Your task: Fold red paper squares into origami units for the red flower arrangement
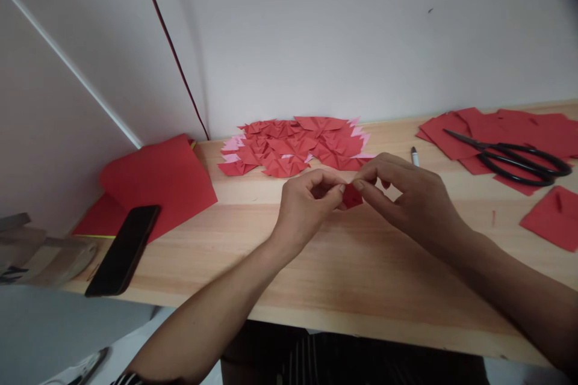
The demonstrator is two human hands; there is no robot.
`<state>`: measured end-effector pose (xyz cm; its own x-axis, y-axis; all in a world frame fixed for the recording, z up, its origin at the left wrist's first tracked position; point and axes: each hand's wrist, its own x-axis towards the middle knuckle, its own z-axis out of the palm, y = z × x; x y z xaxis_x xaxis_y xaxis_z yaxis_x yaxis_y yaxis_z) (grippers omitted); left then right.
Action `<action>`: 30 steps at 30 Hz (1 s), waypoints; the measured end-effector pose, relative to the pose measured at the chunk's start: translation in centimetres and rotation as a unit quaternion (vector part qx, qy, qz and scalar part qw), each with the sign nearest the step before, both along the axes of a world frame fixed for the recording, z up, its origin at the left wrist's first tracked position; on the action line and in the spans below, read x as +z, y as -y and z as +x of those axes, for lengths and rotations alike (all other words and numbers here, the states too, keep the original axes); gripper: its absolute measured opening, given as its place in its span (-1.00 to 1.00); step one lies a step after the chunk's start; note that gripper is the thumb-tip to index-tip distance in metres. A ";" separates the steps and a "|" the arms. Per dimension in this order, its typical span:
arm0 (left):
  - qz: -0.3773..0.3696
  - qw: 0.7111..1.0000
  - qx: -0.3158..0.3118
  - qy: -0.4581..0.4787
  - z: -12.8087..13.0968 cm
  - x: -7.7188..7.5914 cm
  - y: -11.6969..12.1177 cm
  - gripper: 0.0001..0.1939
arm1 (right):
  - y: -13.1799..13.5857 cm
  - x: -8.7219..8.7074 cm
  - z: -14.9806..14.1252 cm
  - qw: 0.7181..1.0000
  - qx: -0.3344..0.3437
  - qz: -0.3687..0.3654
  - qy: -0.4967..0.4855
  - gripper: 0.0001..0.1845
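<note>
My left hand (303, 201) and my right hand (409, 192) meet over the middle of the wooden table (316, 264). Both pinch one small folded piece of red paper (351, 196) between thumb and fingertips, held just above the tabletop. Behind the hands, against the wall, lies a pile of folded red and pink paper pieces (293, 145).
Large red paper sheets (158, 183) lie at the left with a black phone (123, 249) on them. Red paper squares (506, 129) with black scissors (515, 156) on top sit at the right, another red square (553, 216) nearer. A pen (414, 156) lies behind my right hand.
</note>
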<state>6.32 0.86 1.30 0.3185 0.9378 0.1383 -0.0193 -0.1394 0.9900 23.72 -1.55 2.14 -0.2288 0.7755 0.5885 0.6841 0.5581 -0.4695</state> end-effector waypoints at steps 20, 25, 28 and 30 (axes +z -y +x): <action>-0.042 0.999 -0.015 0.019 -0.3 0.5 -0.4 -0.97 | -0.1 0.5 0.2 1.000 -0.010 -0.020 -0.007 -0.88; -0.015 1.000 -0.001 0.018 -0.2 0.2 -0.2 -0.94 | -0.1 0.4 0.2 1.000 -0.006 -0.009 0.001 -0.87; -0.016 1.000 0.007 0.007 -0.1 0.1 -0.2 -0.92 | -0.2 0.3 0.3 1.000 -0.008 -0.010 0.003 -0.89; -0.027 1.000 0.010 0.001 -0.1 0.1 -0.2 -0.94 | -0.3 0.2 0.4 1.000 -0.010 -0.006 0.006 -0.88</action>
<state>6.27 1.02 1.43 0.2995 0.9500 0.0880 -0.0193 -0.0862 0.9961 24.14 -1.27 2.33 -0.2205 0.7867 0.5767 0.7009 0.5389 -0.4672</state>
